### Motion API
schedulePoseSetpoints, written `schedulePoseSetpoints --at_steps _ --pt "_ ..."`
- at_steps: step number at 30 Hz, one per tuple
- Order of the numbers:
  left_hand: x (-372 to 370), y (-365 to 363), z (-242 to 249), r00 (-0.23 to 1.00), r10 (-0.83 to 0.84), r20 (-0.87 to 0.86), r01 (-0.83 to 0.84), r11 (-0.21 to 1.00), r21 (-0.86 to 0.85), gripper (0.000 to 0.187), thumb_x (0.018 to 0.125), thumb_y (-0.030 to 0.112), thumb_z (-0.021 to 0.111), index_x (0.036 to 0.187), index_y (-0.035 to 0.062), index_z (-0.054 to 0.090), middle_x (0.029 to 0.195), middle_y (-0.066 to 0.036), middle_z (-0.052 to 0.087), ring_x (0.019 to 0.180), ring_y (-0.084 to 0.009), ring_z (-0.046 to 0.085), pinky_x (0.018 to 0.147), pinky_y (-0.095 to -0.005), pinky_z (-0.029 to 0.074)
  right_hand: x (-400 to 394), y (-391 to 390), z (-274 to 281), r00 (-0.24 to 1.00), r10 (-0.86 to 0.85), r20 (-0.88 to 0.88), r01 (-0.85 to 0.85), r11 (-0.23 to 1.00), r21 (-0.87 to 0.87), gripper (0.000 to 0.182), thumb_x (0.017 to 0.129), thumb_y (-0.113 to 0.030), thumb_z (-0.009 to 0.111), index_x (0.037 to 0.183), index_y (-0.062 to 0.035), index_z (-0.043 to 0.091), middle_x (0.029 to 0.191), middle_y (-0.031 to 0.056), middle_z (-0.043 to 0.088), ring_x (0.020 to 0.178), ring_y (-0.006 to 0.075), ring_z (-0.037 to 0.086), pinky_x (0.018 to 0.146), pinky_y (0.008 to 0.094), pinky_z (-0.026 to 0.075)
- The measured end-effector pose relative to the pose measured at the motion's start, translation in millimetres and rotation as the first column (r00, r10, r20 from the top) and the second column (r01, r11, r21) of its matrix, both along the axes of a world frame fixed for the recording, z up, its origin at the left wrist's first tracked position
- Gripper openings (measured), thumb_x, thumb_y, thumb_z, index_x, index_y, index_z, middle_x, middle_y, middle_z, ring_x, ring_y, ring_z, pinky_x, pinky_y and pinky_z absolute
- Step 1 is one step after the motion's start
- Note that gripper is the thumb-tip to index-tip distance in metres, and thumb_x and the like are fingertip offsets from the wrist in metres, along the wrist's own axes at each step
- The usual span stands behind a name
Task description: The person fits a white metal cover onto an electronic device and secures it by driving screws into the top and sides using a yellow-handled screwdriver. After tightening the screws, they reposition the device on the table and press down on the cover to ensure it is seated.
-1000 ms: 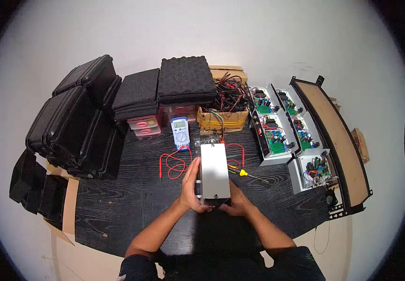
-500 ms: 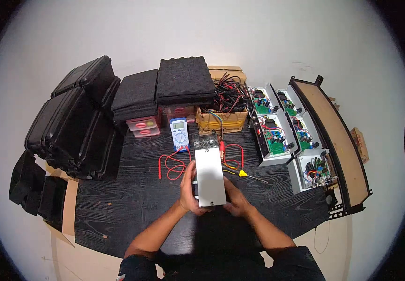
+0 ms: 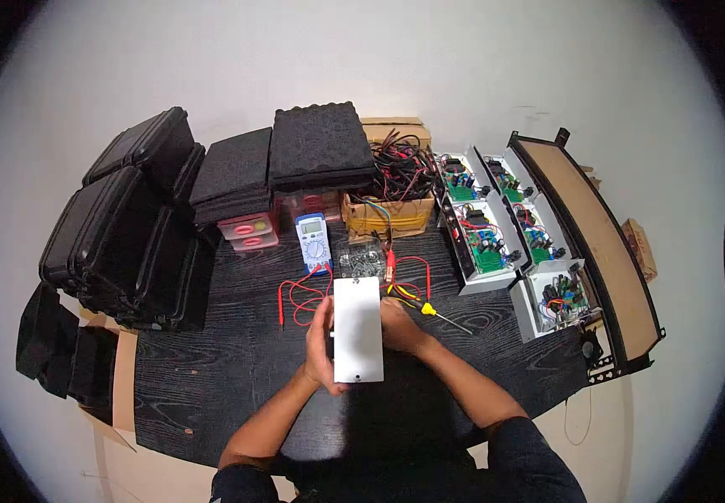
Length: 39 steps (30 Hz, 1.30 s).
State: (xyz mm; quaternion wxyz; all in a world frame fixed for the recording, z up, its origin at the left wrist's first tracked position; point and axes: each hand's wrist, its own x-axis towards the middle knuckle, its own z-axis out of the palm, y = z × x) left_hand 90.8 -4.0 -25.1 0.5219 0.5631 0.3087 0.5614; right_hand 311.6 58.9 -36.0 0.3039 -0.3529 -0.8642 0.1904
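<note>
A white metal case (image 3: 358, 331) stands between my hands above the near middle of the table, its plain long face towards me with a small hole or screw at each end. My left hand (image 3: 319, 352) wraps round its left side. On the upper right side, my right hand (image 3: 399, 325) is closed against the case, its fingertips partly hidden behind it. Just beyond the case lies a clear tray of screws (image 3: 362, 258). A white and blue multimeter (image 3: 314, 243) with red leads rests behind to the left. A yellow and black screwdriver (image 3: 428, 309) lies right of my right hand.
Black hard cases (image 3: 115, 226) are stacked at left. Black foam sheets (image 3: 321, 149) sit on plastic drawers (image 3: 249, 241). A cardboard box (image 3: 389, 220) holds tangled cables (image 3: 404, 166). Several open white units with circuit boards (image 3: 490, 251) stand at right, beside a long framed panel (image 3: 593, 243).
The case has come slightly nearer and to the left in view, uncovering the screw tray. My right hand has moved from the lower right side to the upper right side of the case.
</note>
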Motion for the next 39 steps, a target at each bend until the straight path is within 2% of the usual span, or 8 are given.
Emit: schedulePoseSetpoints --at_steps 3,7,10,13,15,23,28,39 --pt "2 1 -4 1.0 0.015 -0.01 -0.014 0.998 0.057 0.163 0.048 0.077 0.09 0.163 -0.0082 0.011 0.161 -0.03 0.036 0.149 -0.0408 0.04 0.126 -0.0479 0.027 -1 4 -9 0.999 0.028 0.043 -0.03 0.998 0.046 0.043 0.083 0.006 0.054 0.126 0.0045 0.053 0.113 0.026 0.064 0.111 0.0451 0.061 0.097 0.0546 0.045" --pt "6 3 -6 0.996 0.042 -0.075 -0.028 0.983 0.184 0.161 0.05 0.076 0.091 0.163 -0.0066 0.011 0.16 -0.028 0.038 0.147 -0.0387 0.043 0.124 -0.0477 0.03 5 6 -3 0.989 0.089 -0.119 -0.083 0.995 0.061 0.042 0.088 0.001 0.055 0.13 0.0024 0.054 0.114 0.0237 0.067 0.111 0.0429 0.064 0.096 0.0519 0.048" --pt "13 7 1 0.999 0.037 -0.001 -0.036 0.971 0.236 0.159 0.05 0.074 0.092 0.163 -0.0044 0.012 0.159 -0.025 0.04 0.144 -0.0361 0.045 0.122 -0.0472 0.033 9 12 15 0.973 0.116 -0.199 -0.147 0.978 -0.147 0.039 0.091 0.001 0.052 0.129 0.0005 0.058 0.102 0.0215 0.071 0.1 0.0409 0.069 0.089 0.0485 0.053" --pt "17 10 8 0.998 0.012 0.067 -0.03 0.962 0.273 0.158 0.049 0.073 0.093 0.163 -0.0022 0.013 0.157 -0.022 0.042 0.141 -0.0335 0.048 0.12 -0.0467 0.036 16 11 85 0.988 -0.146 -0.047 0.138 0.979 -0.153 0.032 0.092 0.002 0.05 0.12 -0.0006 0.064 0.091 0.0211 0.072 0.089 0.0401 0.072 0.081 0.0472 0.057" --pt "20 12 14 0.995 -0.008 0.097 -0.021 0.956 0.293 0.157 0.049 0.072 0.094 0.163 -0.0007 0.014 0.156 -0.02 0.043 0.139 -0.0317 0.05 0.119 -0.0463 0.038 13 29 96 0.931 -0.208 -0.298 0.176 0.976 -0.131 0.025 0.093 -0.001 0.054 0.113 -0.0024 0.068 0.097 0.022 0.074 0.092 0.0391 0.073 0.082 0.0469 0.058" --pt "15 22 7 1.0 -0.005 -0.022 0.012 0.96 0.281 0.165 0.043 0.073 0.098 0.163 0.0002 0.012 0.155 -0.016 0.042 0.138 -0.0279 0.049 0.116 -0.0458 0.04 -17 117 78 0.8 -0.375 0.469 0.287 0.925 0.25 0.019 0.089 -0.014 0.064 0.101 -0.0104 0.079 0.094 0.0145 0.077 0.1 0.0324 0.073 0.083 0.0483 0.059" --pt "8 24 8 0.965 0.144 -0.22 -0.042 0.911 0.41 0.163 0.046 0.083 0.088 0.163 -0.0026 0.014 0.153 -0.017 0.039 0.141 -0.0299 0.045 0.117 -0.0476 0.038 -38 135 63 0.703 -0.489 0.516 0.384 0.872 0.304 0.02 0.091 -0.017 0.062 0.096 -0.0101 0.081 0.097 0.0094 0.078 0.105 0.0285 0.07 0.091 0.0512 0.054" --pt "9 24 10 0.94 0.204 -0.273 -0.054 0.879 0.473 0.16 0.051 0.094 0.076 0.161 -0.007 0.019 0.152 -0.02 0.04 0.141 -0.0324 0.044 0.118 -0.0478 0.036 -38 126 73 0.702 -0.544 0.46 0.393 0.834 0.386 0.025 0.093 -0.021 0.058 0.093 -0.0081 0.079 0.096 0.0138 0.077 0.104 0.0307 0.071 0.112 0.0727 0.033"
